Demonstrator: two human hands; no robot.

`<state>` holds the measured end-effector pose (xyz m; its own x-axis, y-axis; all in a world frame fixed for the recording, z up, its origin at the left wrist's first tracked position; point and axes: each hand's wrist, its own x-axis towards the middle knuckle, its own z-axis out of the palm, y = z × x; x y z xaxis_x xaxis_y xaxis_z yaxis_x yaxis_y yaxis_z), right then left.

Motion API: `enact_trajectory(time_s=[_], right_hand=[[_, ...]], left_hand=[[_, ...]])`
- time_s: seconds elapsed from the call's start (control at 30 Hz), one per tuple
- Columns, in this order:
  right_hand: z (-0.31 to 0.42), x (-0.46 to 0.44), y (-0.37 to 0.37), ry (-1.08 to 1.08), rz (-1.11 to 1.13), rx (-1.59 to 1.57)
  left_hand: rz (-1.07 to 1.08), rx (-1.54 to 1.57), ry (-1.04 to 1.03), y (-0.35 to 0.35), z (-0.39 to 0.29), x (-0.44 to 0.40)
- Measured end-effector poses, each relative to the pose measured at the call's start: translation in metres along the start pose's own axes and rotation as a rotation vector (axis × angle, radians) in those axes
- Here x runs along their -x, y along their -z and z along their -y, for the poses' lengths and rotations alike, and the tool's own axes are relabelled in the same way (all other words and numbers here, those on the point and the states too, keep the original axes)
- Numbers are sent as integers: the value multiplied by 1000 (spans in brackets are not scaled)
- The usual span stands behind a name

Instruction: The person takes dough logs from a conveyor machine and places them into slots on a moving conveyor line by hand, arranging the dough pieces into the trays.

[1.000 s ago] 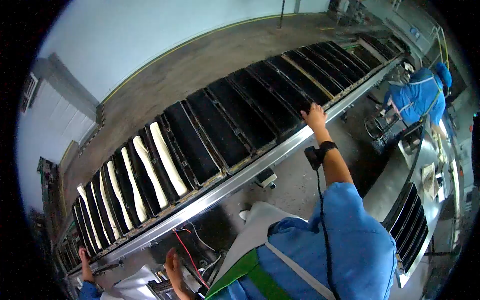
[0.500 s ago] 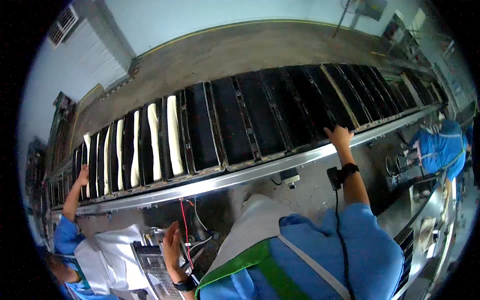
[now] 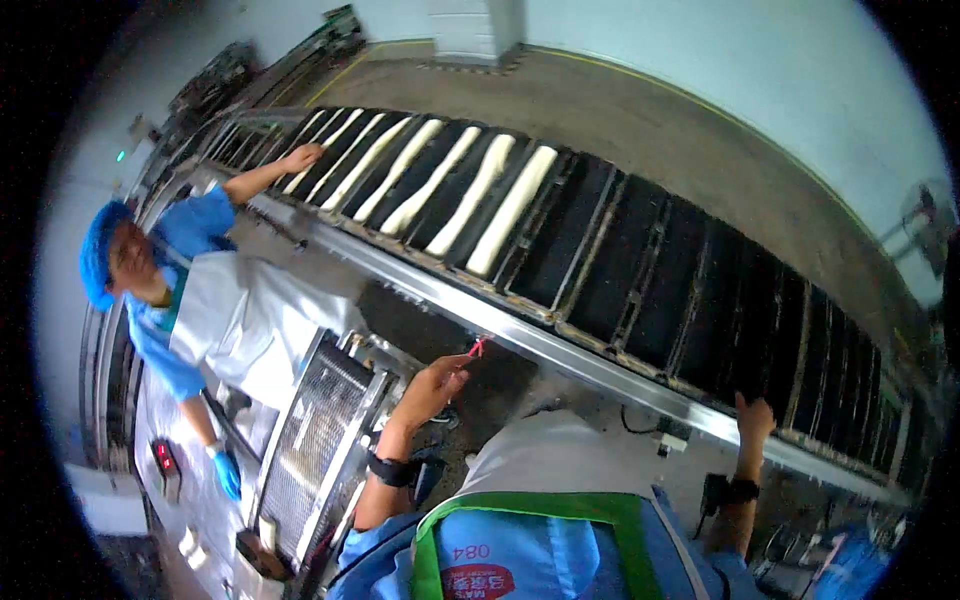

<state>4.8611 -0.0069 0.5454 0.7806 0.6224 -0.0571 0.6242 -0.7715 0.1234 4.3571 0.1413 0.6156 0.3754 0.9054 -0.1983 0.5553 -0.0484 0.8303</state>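
A row of long black baking pans (image 3: 640, 270) runs along a metal rail. Long pale dough strips (image 3: 515, 215) lie in the pans on the left side. My right hand (image 3: 756, 418) is at the near rim of a dark pan on the right, fingers curled over its edge. In front of my body, off the pans, is my left hand (image 3: 432, 392); its fingers are loosely bent, with the thumb apart. A red cord (image 3: 478, 347) hangs from the rail right by its fingertips; whether they touch is unclear.
At left, a co-worker (image 3: 240, 300) in a blue cap and white apron reaches one hand (image 3: 302, 158) to the dough strips. A mesh conveyor (image 3: 315, 435) stands between us. A metal table (image 3: 180, 420) carries a small red display (image 3: 165, 458). The silver rail (image 3: 400, 272) borders the pans.
My view has swung left, bringing the co-worker and mesh conveyor further in. My left hand has risen toward the rail and the red cord. My right hand remains at the pans' near edge.
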Motion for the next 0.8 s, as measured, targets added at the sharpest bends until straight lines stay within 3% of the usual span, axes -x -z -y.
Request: enact_trajectory(time_s=[0.03,0.07,0.17,0.27,0.33,0.4,0.43,0.47,0.5,0.53,0.6,0.67,0.73,0.8], right_hand=[[-3,-3,-5,25,-10,27],[7,1,30,7,147,-33],[2,-10,21,141,67,-108],[8,-16,19,236,-75,28],[44,-4,61,160,126,-81],[54,4,61,284,-14,-109],[73,8,85,216,178,-83],[68,12,69,383,-99,-277],[78,6,63,268,81,-68],[91,13,79,272,142,-53],[100,16,80,410,60,-199],[111,16,85,451,98,-229],[117,18,93,463,145,-258],[131,22,112,492,185,-280]], left_hand=[[14,2,36,-2,-6,1],[31,8,72,-3,-12,4],[34,62,82,-7,5,4],[14,27,23,0,-1,4],[20,67,104,5,-15,1],[6,86,92,9,-9,-2],[18,127,84,10,-8,-4],[31,165,73,10,-6,-7],[23,279,72,8,-7,-8],[31,262,142,10,-30,-7],[67,221,113,8,-23,-10],[66,227,119,5,-31,-11],[97,158,-11,2,-41,-14],[113,172,41,5,-57,-13]])
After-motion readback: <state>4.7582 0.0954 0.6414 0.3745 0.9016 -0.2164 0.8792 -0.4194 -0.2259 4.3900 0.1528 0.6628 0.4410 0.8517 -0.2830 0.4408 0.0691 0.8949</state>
